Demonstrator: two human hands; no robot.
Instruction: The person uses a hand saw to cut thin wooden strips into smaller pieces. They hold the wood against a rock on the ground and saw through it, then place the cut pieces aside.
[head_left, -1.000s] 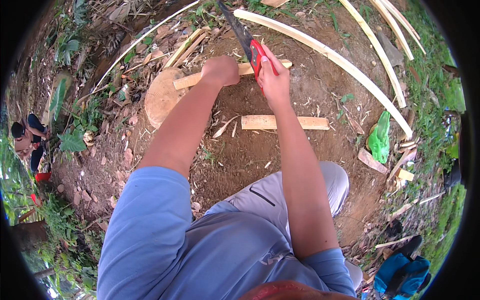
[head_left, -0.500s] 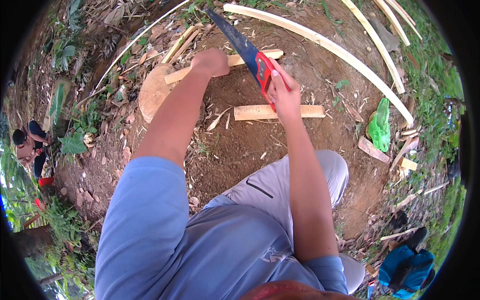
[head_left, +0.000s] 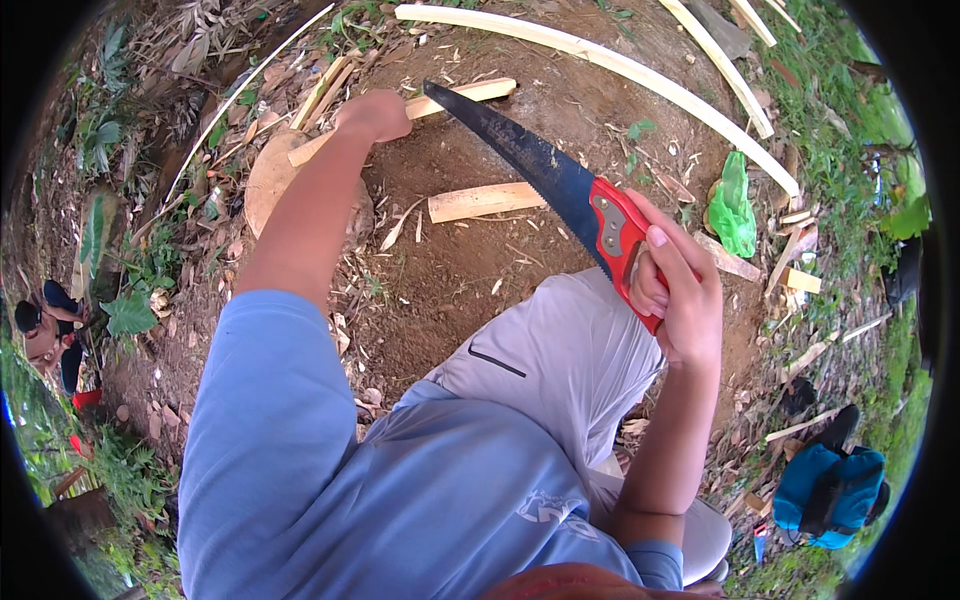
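Observation:
My right hand is wrapped round the red handle of a handsaw, above my bent knee. Its dark, toothed blade points up and left, the tip close to a light wooden strip. My left hand is closed over that strip, pressing it on a round wood stump; the fingers are partly hidden. The strip's right end juts out past the stump. On the soil below lies a short board, its right end passing behind the saw blade.
Long pale wood strips lie on the far ground. At the right are a green plastic bag, wood offcuts and a teal backpack. Another person sits at the far left among plants.
My right hand has drawn the saw right and toward me, away from the strip, with the blade now tilted flatter. My left hand stays on the strip.

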